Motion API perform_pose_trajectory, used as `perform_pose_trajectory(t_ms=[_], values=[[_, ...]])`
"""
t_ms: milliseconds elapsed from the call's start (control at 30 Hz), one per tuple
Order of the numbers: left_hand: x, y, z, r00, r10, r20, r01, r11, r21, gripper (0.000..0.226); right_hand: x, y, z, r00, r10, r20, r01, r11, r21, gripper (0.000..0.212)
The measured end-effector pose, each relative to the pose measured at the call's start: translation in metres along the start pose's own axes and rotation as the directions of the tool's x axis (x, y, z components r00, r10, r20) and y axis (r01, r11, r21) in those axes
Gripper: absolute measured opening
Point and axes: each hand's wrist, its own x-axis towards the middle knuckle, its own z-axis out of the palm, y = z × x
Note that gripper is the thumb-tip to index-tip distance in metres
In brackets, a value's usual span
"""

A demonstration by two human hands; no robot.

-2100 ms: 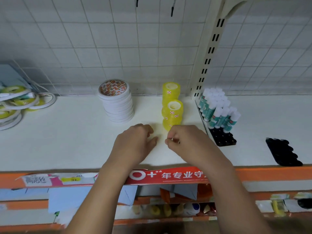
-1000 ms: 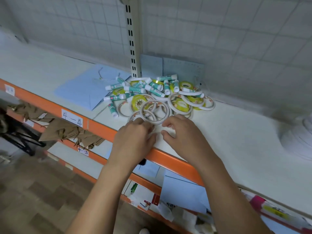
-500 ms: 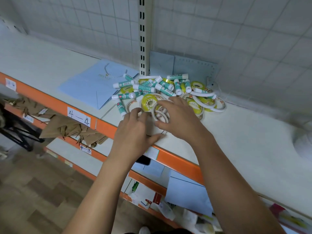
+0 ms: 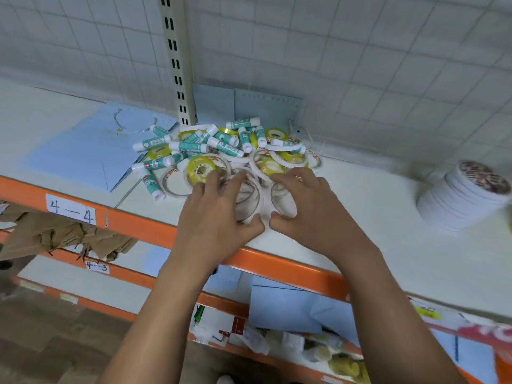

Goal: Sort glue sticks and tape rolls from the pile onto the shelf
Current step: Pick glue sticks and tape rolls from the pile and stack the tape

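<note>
A pile (image 4: pixel 221 151) of green-and-white glue sticks, thin white tape rings and yellow tape rolls lies on the white shelf (image 4: pixel 374 231) by the upright post. My left hand (image 4: pixel 219 214) curls its fingers and thumb round a thin white tape ring (image 4: pixel 253 199) at the pile's near edge. Beside it, my right hand (image 4: pixel 307 206) grips another white tape ring (image 4: pixel 279 200), thumb at its near rim. A yellow tape roll (image 4: pixel 200 168) sits just beyond my left fingers.
A stack of white tape rolls (image 4: pixel 465 200) stands at the right on the shelf. A blue paper sheet (image 4: pixel 83 151) lies left of the pile. The orange shelf edge (image 4: pixel 133 223) carries a "4-4" label. Lower shelves hold paper and clutter.
The view turned from the sorted rolls and glue sticks to the pile. Both hands reached into its near edge and closed round white tape rings.
</note>
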Motion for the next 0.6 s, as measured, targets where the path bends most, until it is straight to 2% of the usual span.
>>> perform_pose_trajectory(t_ms=[200, 367, 600], values=[[-0.002, 0.077, 0.024, 0.982, 0.172, 0.085, -0.172, 0.985, 0.002, 0.080, -0.054, 0.059, -0.029, 0.985, 0.168, -0.038, -0.170, 0.984, -0.058, 0.069], [-0.004, 0.159, 0.051, 0.938, 0.329, 0.109, -0.327, 0.944, -0.043, 0.080, -0.116, 0.119, -0.063, 0.936, 0.336, -0.104, -0.342, 0.938, -0.051, 0.065], [-0.022, 0.271, 0.092, 0.903, 0.388, 0.187, -0.375, 0.922, -0.101, 0.071, -0.190, 0.201, -0.107, 0.898, 0.424, -0.115, -0.433, 0.899, -0.068, 0.066]])
